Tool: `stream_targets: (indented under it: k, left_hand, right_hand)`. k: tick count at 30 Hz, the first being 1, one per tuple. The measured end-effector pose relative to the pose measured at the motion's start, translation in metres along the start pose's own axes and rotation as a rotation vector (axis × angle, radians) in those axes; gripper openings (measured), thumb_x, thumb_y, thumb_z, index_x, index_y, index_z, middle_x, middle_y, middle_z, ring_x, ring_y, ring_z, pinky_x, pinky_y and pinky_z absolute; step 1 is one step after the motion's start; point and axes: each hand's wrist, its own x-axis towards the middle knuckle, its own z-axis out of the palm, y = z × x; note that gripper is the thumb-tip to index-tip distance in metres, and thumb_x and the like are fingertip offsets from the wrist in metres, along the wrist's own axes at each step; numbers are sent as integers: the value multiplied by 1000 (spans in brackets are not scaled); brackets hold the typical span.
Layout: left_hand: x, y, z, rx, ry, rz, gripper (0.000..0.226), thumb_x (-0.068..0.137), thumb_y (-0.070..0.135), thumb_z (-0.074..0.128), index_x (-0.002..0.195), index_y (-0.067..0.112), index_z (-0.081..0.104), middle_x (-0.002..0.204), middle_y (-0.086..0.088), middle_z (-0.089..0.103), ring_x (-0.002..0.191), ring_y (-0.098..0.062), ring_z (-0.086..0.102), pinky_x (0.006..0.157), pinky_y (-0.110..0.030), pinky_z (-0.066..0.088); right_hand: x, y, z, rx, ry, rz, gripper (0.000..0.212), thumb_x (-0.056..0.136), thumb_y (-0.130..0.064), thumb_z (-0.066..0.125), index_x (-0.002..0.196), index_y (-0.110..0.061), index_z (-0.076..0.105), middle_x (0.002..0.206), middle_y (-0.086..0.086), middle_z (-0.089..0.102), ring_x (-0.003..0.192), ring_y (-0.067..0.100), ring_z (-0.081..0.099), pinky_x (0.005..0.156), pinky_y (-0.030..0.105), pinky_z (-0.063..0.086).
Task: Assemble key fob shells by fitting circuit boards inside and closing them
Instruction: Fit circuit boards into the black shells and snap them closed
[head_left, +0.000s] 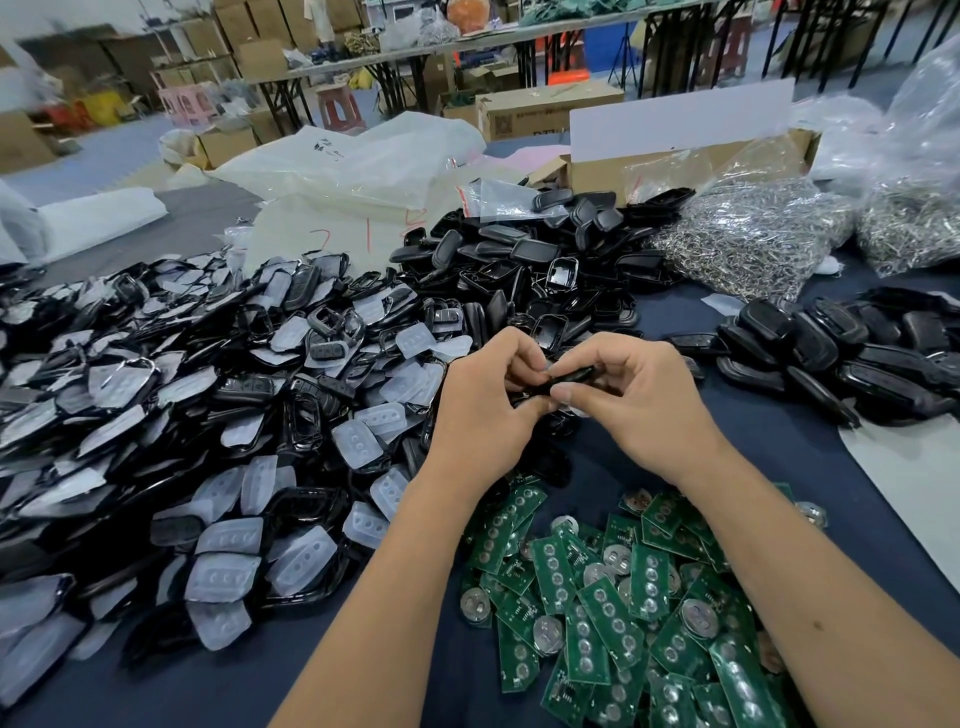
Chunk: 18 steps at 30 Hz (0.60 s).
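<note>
head | both hands (561, 400) pinch black fob (571, 375) | piles close around

Both forearms are bare (no sleeves, gloves, rings or watch).

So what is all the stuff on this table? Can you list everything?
key fob: one, black, pinched between both hands
shell fronts with clear pads: a big heap, black and whitish, left
shell backs: a heap, black, centre back
closed black shells: a pile, right
circuit boards: many, green with silver discs, near front
bags of metal rings: two, silvery, back right
cardboard box: one, brown, behind the backs
table: dark blue cover
left hand: grips the fob
right hand: grips the fob
</note>
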Motion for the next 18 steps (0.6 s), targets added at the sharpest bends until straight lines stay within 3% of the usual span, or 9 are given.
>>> stream_targets:
  k: [4, 9, 12, 15, 18]
  left_hand:
    - [0, 2, 3, -83, 33, 2, 24, 80, 11, 86, 96, 22, 71, 87, 11, 73, 89, -7, 70, 80, -29, 60]
    - [1, -1, 0, -327, 35, -127, 18, 85, 20, 84, 102, 17, 80, 89, -1, 80, 85, -23, 77, 85, -47, 63]
    - [2, -1, -2, -406, 43, -123, 19, 85, 16, 84, 103, 17, 80, 88, -6, 79, 83, -27, 77, 82, -44, 64]
    - [3, -1, -3, -417, 77, -121, 13, 86, 16, 82, 98, 18, 81, 81, -8, 76, 75, -25, 75, 73, -35, 62]
    - [3, -4, -3, -405, 65, -133, 12, 86, 12, 82, 98, 16, 81, 81, -11, 76, 77, -31, 74, 75, -38, 63]
  right_hand:
    - [0, 0, 0, 164, 90, 55, 14, 89, -4, 80, 96, -17, 80, 92, 6, 79, 85, 37, 72, 83, 55, 61]
    - [2, -2, -1, 449, 124, 122, 9, 92, -11, 73, 100, -11, 78, 92, 11, 77, 75, 19, 65, 72, 26, 55]
    - [2, -1, -1, 558, 107, 160, 15, 90, -17, 71, 103, -10, 77, 93, 9, 75, 77, 18, 64, 75, 27, 56]
    - [2, -1, 1, 574, 64, 199, 15, 100, -6, 62, 106, -9, 76, 90, 11, 71, 73, 18, 64, 66, 26, 53]
    - [2, -2, 2, 514, 57, 220, 17, 103, -7, 61, 104, -13, 78, 92, 11, 72, 74, 20, 65, 63, 27, 52]
